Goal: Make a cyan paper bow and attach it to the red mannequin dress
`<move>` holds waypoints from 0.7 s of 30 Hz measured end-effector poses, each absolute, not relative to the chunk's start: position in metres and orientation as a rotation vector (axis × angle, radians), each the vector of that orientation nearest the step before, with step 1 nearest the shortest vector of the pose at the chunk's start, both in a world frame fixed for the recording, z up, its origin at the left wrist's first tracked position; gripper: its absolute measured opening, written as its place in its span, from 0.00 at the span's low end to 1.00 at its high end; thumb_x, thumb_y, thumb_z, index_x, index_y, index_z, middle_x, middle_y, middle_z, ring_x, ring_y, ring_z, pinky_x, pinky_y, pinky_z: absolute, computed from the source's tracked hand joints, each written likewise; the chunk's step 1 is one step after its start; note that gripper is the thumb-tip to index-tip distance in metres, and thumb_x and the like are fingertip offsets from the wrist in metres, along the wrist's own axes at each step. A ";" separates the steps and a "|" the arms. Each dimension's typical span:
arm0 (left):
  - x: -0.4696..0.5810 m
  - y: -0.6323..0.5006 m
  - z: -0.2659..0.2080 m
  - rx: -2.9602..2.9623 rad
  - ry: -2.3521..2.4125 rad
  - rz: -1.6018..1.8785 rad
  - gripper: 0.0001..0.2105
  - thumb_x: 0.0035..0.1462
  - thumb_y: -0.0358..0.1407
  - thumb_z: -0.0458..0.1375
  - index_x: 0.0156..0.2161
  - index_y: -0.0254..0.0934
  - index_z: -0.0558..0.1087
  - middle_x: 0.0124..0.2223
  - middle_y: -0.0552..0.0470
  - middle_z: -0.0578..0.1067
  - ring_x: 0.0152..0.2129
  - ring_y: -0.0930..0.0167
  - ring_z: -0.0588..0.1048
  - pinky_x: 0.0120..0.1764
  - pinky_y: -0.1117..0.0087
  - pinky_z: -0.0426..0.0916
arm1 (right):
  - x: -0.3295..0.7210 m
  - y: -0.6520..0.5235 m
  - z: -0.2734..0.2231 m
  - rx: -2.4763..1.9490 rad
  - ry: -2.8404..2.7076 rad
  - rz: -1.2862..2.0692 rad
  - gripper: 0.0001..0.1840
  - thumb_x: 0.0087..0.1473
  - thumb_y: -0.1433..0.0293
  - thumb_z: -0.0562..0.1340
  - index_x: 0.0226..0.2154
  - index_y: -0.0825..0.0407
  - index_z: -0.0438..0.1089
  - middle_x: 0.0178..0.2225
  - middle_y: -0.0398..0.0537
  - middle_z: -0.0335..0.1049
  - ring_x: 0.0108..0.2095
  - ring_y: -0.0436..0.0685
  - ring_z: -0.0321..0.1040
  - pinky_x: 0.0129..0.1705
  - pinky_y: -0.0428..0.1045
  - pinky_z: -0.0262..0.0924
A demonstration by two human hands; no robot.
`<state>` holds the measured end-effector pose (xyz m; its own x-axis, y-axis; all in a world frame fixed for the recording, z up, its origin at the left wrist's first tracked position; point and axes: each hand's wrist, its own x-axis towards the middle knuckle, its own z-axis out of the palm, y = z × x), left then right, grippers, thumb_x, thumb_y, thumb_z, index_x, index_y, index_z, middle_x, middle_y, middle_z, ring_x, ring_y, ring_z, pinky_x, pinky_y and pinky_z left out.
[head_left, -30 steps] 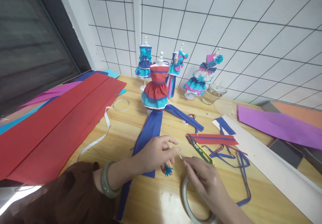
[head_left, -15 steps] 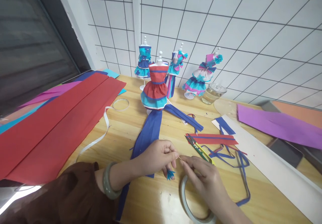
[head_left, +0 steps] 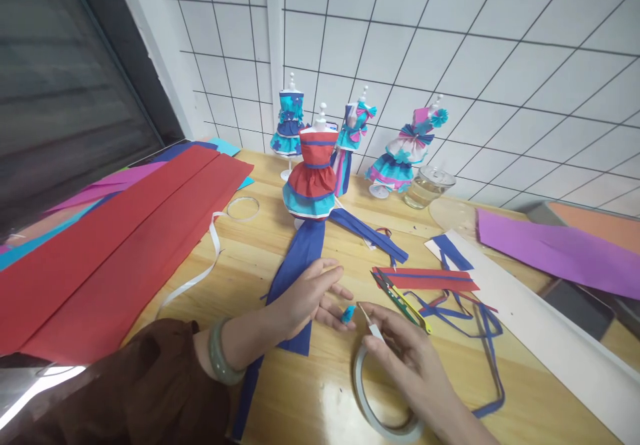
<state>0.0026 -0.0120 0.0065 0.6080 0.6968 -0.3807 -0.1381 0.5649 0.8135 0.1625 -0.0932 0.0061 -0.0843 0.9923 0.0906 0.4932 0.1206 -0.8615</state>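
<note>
My left hand (head_left: 317, 295) hovers above the table, its thumb and forefinger apart. A small turquoise pleated paper piece (head_left: 349, 313) is held at its lower fingers. Just to the right, my right hand (head_left: 405, 348) pinches a thin strip with a white end (head_left: 373, 328); what the strip is made of is unclear. Below that hand lies a roll of pale tape (head_left: 361, 385). Under my left wrist stretches a blue paper strip (head_left: 300, 258), which reaches the base of a small dress form in a red and turquoise paper dress (head_left: 315, 171).
Yellow-handled thread snips (head_left: 405, 301) lie beside a red strip (head_left: 425, 278) and tangled blue ribbons (head_left: 487, 325). Three other dressed forms, one in pink and turquoise (head_left: 403, 151), stand behind with a glass cup (head_left: 429, 187). Red paper sheets (head_left: 125, 231) cover the left side.
My hands have moved apart; the left thumb and forefinger have opened from their pinch. The turquoise piece has shifted up and turned, and a white end now shows in my right hand.
</note>
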 end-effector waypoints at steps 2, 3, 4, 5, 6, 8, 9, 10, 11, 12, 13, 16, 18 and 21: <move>0.004 -0.015 0.007 0.900 0.789 0.587 0.25 0.53 0.48 0.49 0.53 0.44 0.49 0.41 0.45 0.67 0.18 0.73 0.73 0.23 0.68 0.69 | 0.160 -0.094 0.003 -1.504 -1.678 0.900 0.21 0.46 0.62 0.62 0.42 0.56 0.67 0.33 0.52 0.72 0.32 0.57 0.69 0.32 0.47 0.65; 0.005 -0.018 0.008 0.943 0.798 0.600 0.26 0.53 0.47 0.49 0.54 0.45 0.48 0.43 0.45 0.67 0.18 0.74 0.73 0.22 0.69 0.70 | 0.158 -0.094 0.001 -1.527 -1.679 0.902 0.22 0.44 0.62 0.63 0.41 0.56 0.67 0.32 0.52 0.72 0.30 0.57 0.69 0.31 0.47 0.65; 0.006 -0.020 0.010 0.986 0.807 0.612 0.27 0.52 0.47 0.50 0.55 0.46 0.47 0.43 0.44 0.66 0.19 0.76 0.72 0.22 0.70 0.70 | 0.157 -0.094 0.000 -1.542 -1.686 0.900 0.21 0.44 0.62 0.63 0.41 0.56 0.68 0.31 0.51 0.72 0.29 0.56 0.69 0.31 0.47 0.65; 0.006 -0.022 0.011 1.022 0.816 0.621 0.27 0.52 0.47 0.50 0.56 0.46 0.47 0.44 0.44 0.66 0.19 0.76 0.72 0.22 0.72 0.70 | 0.156 -0.094 -0.001 -1.547 -1.696 0.892 0.19 0.45 0.63 0.62 0.39 0.56 0.69 0.30 0.51 0.72 0.29 0.56 0.69 0.31 0.47 0.64; 0.007 -0.024 0.012 1.052 0.822 0.627 0.28 0.52 0.46 0.50 0.56 0.46 0.47 0.44 0.45 0.66 0.20 0.77 0.72 0.23 0.73 0.70 | 0.155 -0.094 -0.001 -1.546 -1.704 0.877 0.15 0.46 0.63 0.61 0.37 0.55 0.70 0.30 0.50 0.72 0.30 0.56 0.69 0.32 0.47 0.64; 0.007 -0.026 0.012 1.087 0.829 0.630 0.28 0.52 0.47 0.50 0.57 0.45 0.48 0.44 0.45 0.66 0.21 0.78 0.71 0.23 0.74 0.70 | 0.153 -0.094 -0.001 -1.540 -1.713 0.842 0.10 0.48 0.65 0.60 0.29 0.54 0.70 0.28 0.49 0.72 0.29 0.56 0.68 0.31 0.46 0.63; 0.007 -0.027 0.012 1.094 0.830 0.630 0.28 0.52 0.47 0.50 0.57 0.45 0.48 0.44 0.45 0.66 0.21 0.78 0.71 0.23 0.74 0.70 | 0.153 -0.094 0.000 -1.530 -1.717 0.834 0.09 0.49 0.65 0.59 0.26 0.54 0.70 0.27 0.48 0.72 0.28 0.55 0.68 0.30 0.46 0.62; 0.007 -0.027 0.011 1.096 0.826 0.625 0.28 0.52 0.47 0.50 0.57 0.46 0.48 0.44 0.44 0.65 0.22 0.78 0.71 0.23 0.73 0.70 | 0.153 -0.094 0.001 -1.515 -1.720 0.833 0.09 0.49 0.66 0.59 0.24 0.53 0.69 0.25 0.48 0.72 0.27 0.54 0.67 0.30 0.45 0.61; 0.007 -0.026 0.010 1.093 0.817 0.618 0.28 0.52 0.47 0.50 0.57 0.46 0.48 0.45 0.44 0.65 0.22 0.77 0.71 0.23 0.72 0.70 | 0.153 -0.094 0.002 -1.500 -1.717 0.837 0.10 0.49 0.66 0.58 0.23 0.53 0.69 0.25 0.47 0.72 0.26 0.54 0.67 0.29 0.45 0.61; 0.007 -0.026 0.009 1.085 0.802 0.607 0.29 0.52 0.47 0.50 0.57 0.46 0.48 0.45 0.43 0.65 0.22 0.77 0.71 0.23 0.72 0.71 | 0.154 -0.094 0.002 -1.485 -1.706 0.844 0.10 0.50 0.66 0.58 0.22 0.53 0.69 0.24 0.47 0.71 0.25 0.54 0.66 0.28 0.45 0.60; 0.006 -0.025 0.007 1.075 0.783 0.596 0.28 0.52 0.47 0.50 0.57 0.46 0.47 0.46 0.43 0.65 0.23 0.75 0.72 0.22 0.71 0.71 | 0.155 -0.094 0.003 -1.474 -1.685 0.855 0.10 0.50 0.66 0.58 0.22 0.53 0.68 0.23 0.46 0.70 0.24 0.53 0.65 0.27 0.44 0.59; 0.004 -0.022 0.004 1.088 0.745 0.567 0.28 0.51 0.46 0.52 0.56 0.44 0.50 0.46 0.41 0.65 0.28 0.69 0.73 0.19 0.71 0.70 | 0.159 -0.093 0.004 -1.493 -1.575 0.874 0.10 0.50 0.65 0.58 0.22 0.52 0.67 0.20 0.43 0.66 0.22 0.51 0.62 0.25 0.44 0.58; 0.004 -0.022 0.003 1.159 0.739 0.542 0.26 0.49 0.45 0.54 0.53 0.39 0.56 0.46 0.40 0.66 0.33 0.65 0.72 0.17 0.74 0.69 | 0.163 -0.093 0.003 -1.507 -1.503 0.891 0.10 0.49 0.64 0.59 0.22 0.52 0.66 0.20 0.42 0.65 0.22 0.51 0.61 0.25 0.43 0.57; 0.004 -0.023 0.002 1.312 0.705 0.489 0.21 0.46 0.42 0.58 0.44 0.32 0.67 0.42 0.41 0.71 0.36 0.65 0.72 0.24 0.74 0.69 | 0.166 -0.091 0.002 -1.487 -1.430 0.938 0.10 0.48 0.63 0.59 0.22 0.52 0.65 0.21 0.42 0.64 0.24 0.51 0.61 0.27 0.43 0.58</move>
